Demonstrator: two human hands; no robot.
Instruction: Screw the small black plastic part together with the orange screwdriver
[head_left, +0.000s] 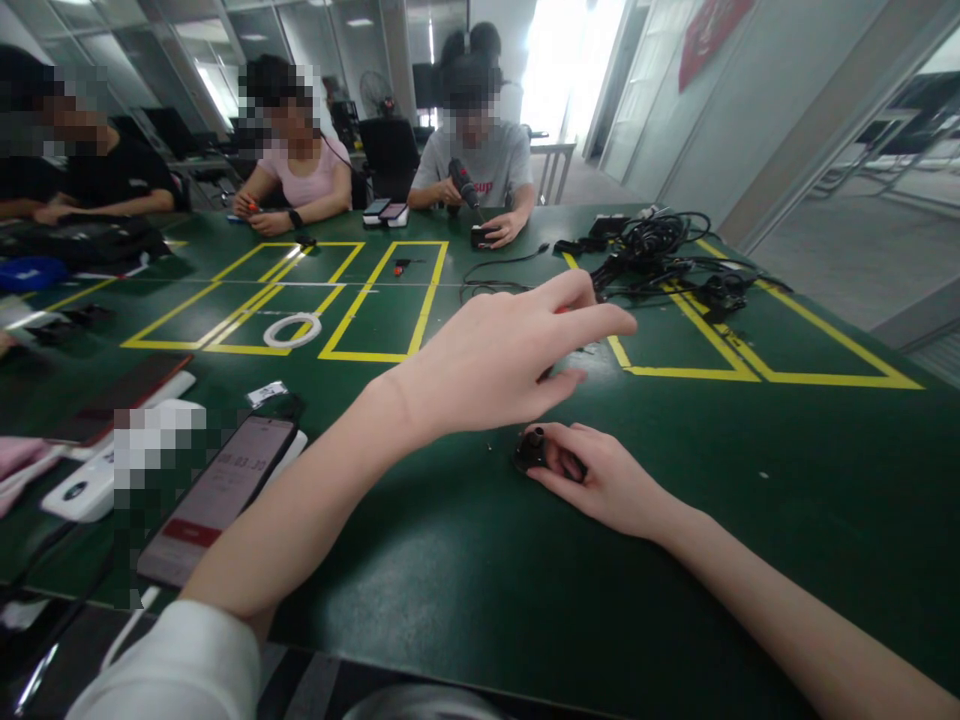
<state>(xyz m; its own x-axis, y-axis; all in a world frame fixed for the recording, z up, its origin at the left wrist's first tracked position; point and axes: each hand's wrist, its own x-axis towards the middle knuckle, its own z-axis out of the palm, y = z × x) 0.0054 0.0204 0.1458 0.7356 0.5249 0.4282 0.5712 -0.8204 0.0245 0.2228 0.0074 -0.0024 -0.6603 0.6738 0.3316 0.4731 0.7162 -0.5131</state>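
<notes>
My right hand rests low over the green table. Its thumb and fingers close around a small black round part with a short stub pointing up. My left hand reaches across the middle, above and beyond the right one. Its fingers are bent and apart, with nothing visibly gripped. A bit of something red-orange shows behind those fingers, too covered to name. A tiny dark speck, perhaps a screw, lies left of the black part.
A phone and a white power bank lie at left. Beyond are yellow tape outlines, a white tape roll and a heap of black cables. Across the table, a person holds a power drill; other people sit nearby.
</notes>
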